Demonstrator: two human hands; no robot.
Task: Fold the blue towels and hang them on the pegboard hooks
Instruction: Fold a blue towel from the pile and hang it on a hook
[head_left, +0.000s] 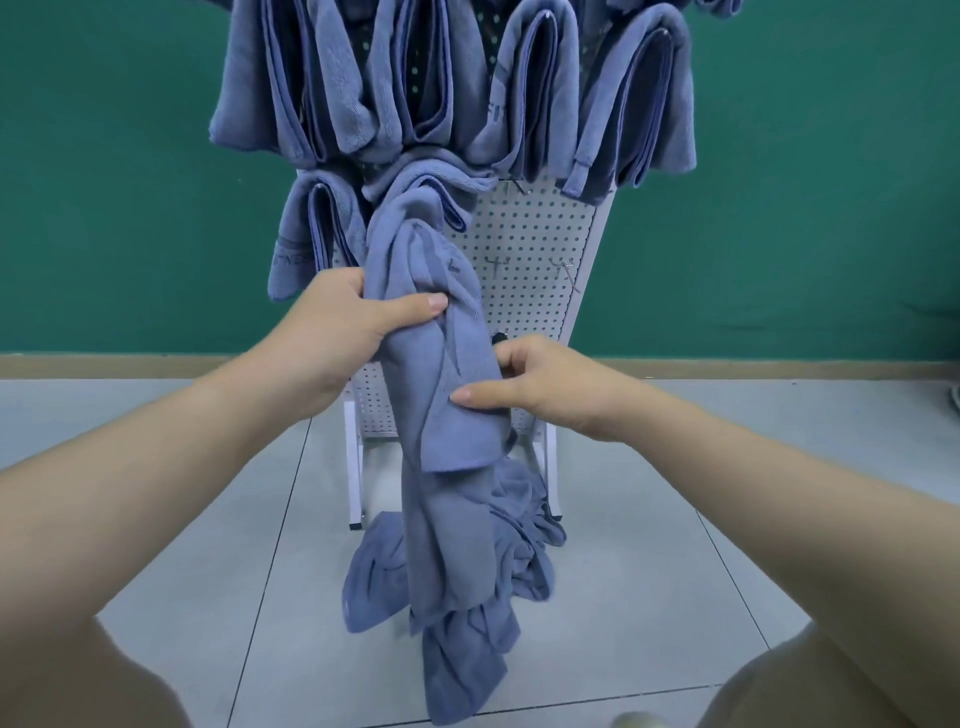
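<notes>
Both hands — left hand (343, 322), right hand (540, 387) — grip a hanging blue towel (447, 415) before the pegboard (530, 249)

A bare staged room, studio-like, is suggested: a plain green wall (130, 182), a grey tiled floor (649, 545), and a freestanding white pegboard (530, 249) hung with blue towels (363, 78).

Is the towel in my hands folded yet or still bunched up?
Still bunched. The towel hangs in a long twisted rope from the left hand; the right hand pinches its side, and its wrinkled tail trails down.
</notes>
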